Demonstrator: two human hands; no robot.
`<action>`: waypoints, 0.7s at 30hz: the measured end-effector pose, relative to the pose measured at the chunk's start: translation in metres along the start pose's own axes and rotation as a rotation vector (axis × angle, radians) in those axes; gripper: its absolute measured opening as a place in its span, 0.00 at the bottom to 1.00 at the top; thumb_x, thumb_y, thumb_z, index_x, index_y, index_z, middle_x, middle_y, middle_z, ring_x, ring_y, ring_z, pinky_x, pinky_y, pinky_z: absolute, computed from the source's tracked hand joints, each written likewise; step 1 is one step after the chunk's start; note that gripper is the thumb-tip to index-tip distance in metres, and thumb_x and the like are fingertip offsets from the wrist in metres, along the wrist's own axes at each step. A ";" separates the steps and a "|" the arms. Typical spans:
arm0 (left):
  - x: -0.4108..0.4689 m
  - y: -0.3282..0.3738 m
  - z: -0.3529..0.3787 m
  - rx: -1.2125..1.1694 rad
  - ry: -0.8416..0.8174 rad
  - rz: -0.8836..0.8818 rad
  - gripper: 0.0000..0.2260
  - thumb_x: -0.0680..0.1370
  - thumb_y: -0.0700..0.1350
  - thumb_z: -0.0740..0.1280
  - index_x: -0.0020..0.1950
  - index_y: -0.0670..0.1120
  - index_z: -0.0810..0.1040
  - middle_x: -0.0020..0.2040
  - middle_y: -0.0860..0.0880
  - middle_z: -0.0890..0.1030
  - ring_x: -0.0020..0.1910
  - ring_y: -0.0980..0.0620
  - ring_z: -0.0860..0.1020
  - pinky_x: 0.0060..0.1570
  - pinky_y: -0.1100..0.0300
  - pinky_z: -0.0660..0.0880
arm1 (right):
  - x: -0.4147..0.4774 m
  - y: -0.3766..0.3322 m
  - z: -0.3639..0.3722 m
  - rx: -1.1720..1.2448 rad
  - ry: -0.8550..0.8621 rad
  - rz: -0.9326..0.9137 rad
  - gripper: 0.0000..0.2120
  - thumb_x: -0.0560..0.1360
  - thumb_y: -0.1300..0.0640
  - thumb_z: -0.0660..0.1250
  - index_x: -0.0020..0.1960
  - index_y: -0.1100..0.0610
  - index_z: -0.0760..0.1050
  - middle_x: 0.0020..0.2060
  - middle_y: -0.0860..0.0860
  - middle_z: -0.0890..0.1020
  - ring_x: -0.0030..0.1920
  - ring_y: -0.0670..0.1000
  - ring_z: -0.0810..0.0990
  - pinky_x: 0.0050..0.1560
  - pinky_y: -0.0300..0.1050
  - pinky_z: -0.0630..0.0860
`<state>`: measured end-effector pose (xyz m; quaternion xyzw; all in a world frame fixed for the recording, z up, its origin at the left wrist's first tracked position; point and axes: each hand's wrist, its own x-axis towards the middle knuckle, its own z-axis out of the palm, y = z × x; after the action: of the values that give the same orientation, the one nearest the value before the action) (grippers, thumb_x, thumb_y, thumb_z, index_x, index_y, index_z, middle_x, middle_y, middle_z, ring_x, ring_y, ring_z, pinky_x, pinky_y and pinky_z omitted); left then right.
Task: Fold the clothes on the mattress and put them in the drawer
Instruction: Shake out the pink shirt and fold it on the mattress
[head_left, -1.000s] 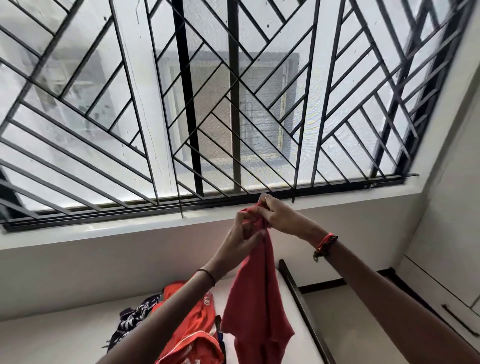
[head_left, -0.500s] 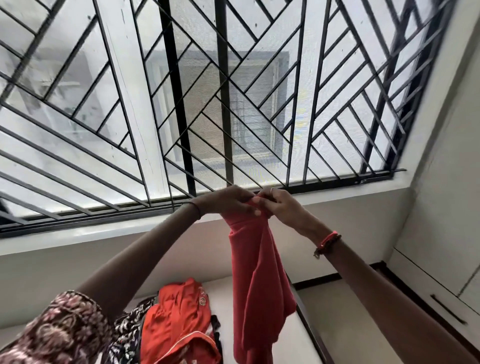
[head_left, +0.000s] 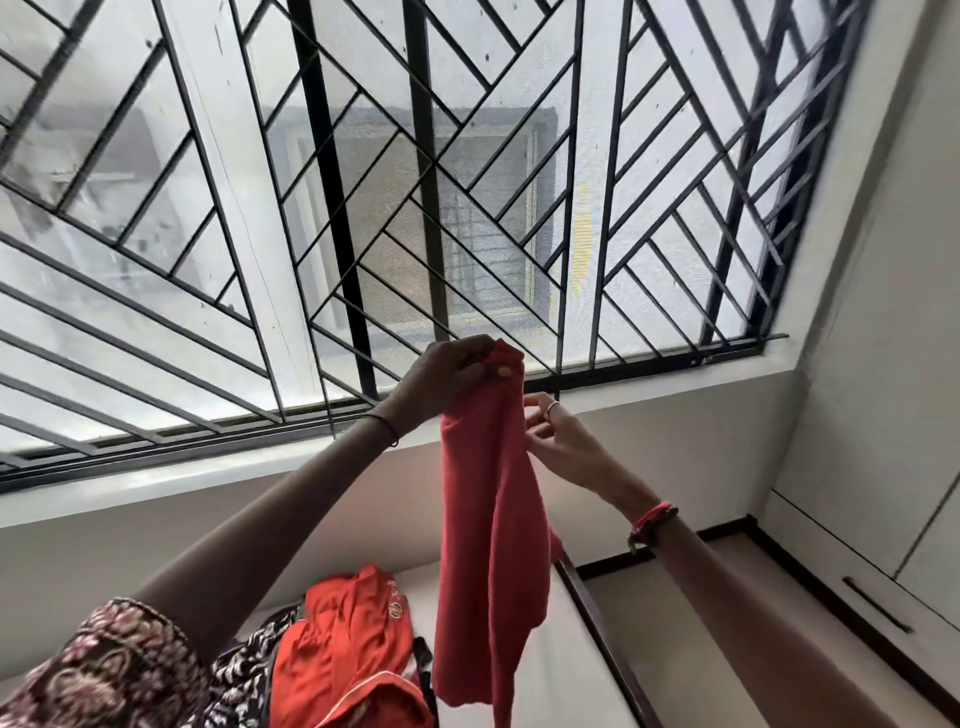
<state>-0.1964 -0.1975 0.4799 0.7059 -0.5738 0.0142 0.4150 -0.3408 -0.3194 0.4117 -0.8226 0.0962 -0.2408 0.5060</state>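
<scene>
Below the left hand (head_left: 457, 376) the red garment (head_left: 493, 545) hangs straight down with its long axis upright. Its top end is bunched inside that hand's curled fingers. Its lower end runs out of the bottom of the frame, so its full length is cut off. Which part of it is gripped is hard to make out in the bunching. Just right of the cloth, a little lower than the left hand, the right hand (head_left: 558, 441) has loosely bent fingers at the garment's edge; I cannot tell whether they pinch the cloth or only touch it. Beneath both hands lies the mattress (head_left: 566, 675), carrying an orange garment (head_left: 353, 649) and a patterned cloth (head_left: 244, 670) partly hidden by the left arm's sleeve (head_left: 104, 670). Down to the right of the right hand is the drawer (head_left: 852, 582), its dark handle showing.
</scene>
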 end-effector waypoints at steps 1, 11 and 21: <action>0.000 0.000 0.001 0.012 0.005 0.000 0.20 0.70 0.57 0.63 0.51 0.44 0.79 0.45 0.45 0.83 0.47 0.45 0.80 0.50 0.46 0.75 | 0.001 -0.003 0.000 0.009 0.006 -0.007 0.12 0.75 0.65 0.66 0.56 0.55 0.69 0.38 0.48 0.74 0.33 0.42 0.72 0.34 0.33 0.72; -0.005 0.008 0.001 -0.009 0.060 0.040 0.19 0.71 0.51 0.61 0.56 0.42 0.80 0.51 0.54 0.83 0.53 0.58 0.80 0.55 0.63 0.74 | 0.006 0.011 0.005 -0.445 0.338 0.081 0.10 0.73 0.55 0.65 0.54 0.51 0.72 0.42 0.49 0.81 0.44 0.54 0.80 0.44 0.48 0.76; -0.007 0.012 -0.002 -0.085 0.066 0.026 0.16 0.71 0.42 0.60 0.55 0.42 0.80 0.51 0.53 0.84 0.53 0.57 0.80 0.56 0.62 0.74 | 0.006 0.002 0.017 -0.226 0.257 0.009 0.10 0.70 0.50 0.71 0.48 0.46 0.72 0.39 0.47 0.80 0.40 0.50 0.81 0.42 0.44 0.76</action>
<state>-0.2079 -0.1912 0.4848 0.6794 -0.5689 0.0185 0.4631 -0.3270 -0.3094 0.4049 -0.8362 0.1902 -0.3292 0.3952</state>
